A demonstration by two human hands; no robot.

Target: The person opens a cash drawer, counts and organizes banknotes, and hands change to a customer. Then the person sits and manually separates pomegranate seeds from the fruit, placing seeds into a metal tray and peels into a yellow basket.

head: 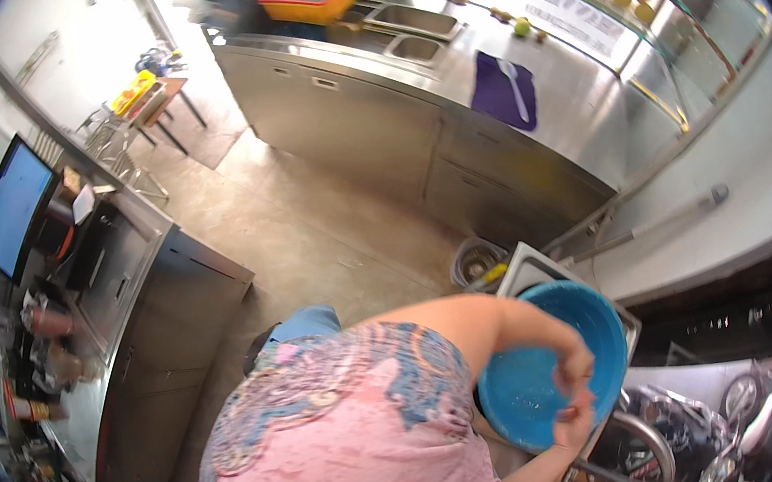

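Note:
My left hand point(574, 367) and my right hand point(574, 422) are close together above a round blue plastic basin point(602, 318). Motion blur hides their fingers, and whether anything is between them cannot be made out. The left forearm reaches over the basin's far-left side; the right forearm comes up from the bottom edge. Small pale specks lie on the basin's bottom. Beneath it shows the rim of a stainless steel sink point(525, 261).
A round strainer-like container point(476, 262) stands beside the sink. Motorcycles point(702, 419) are beyond it at lower right. A steel counter point(561, 123) carries a purple cloth point(491, 92) with a white utensil point(516, 88). At left, a monitor point(16, 209) stands on another counter point(158, 234).

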